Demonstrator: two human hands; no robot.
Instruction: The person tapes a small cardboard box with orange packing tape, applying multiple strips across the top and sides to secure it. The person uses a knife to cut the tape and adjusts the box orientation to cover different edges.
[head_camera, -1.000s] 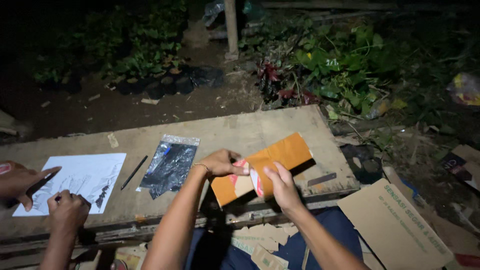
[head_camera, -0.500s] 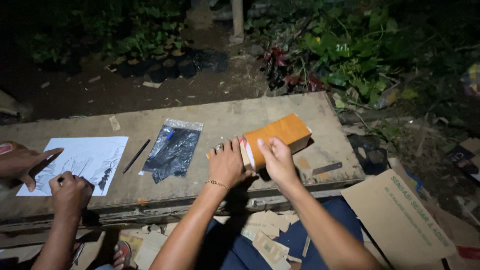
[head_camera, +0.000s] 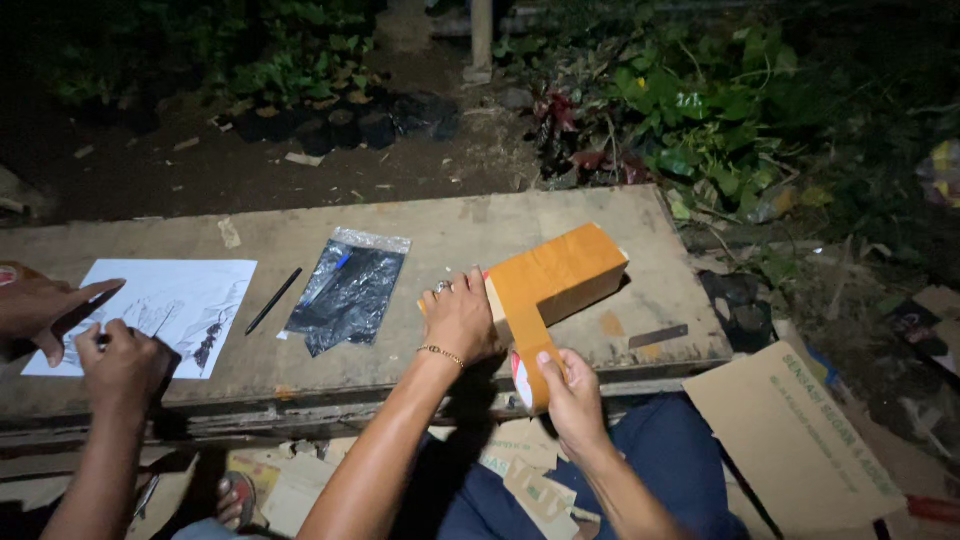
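here we tape the box (head_camera: 560, 275) on the board (head_camera: 300, 350): left hand (head_camera: 460, 320) flat, pinning it, right hand (head_camera: 570, 390) gripping the tape roll (head_camera: 528, 375) (strip taut); next needs a steady pull and press-down.

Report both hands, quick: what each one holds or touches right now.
Left hand: pressed flat on the end of the brown taped box, fingers spread, gripping nothing.
Right hand: closed on the roll of brown tape, its strip running up to the box.
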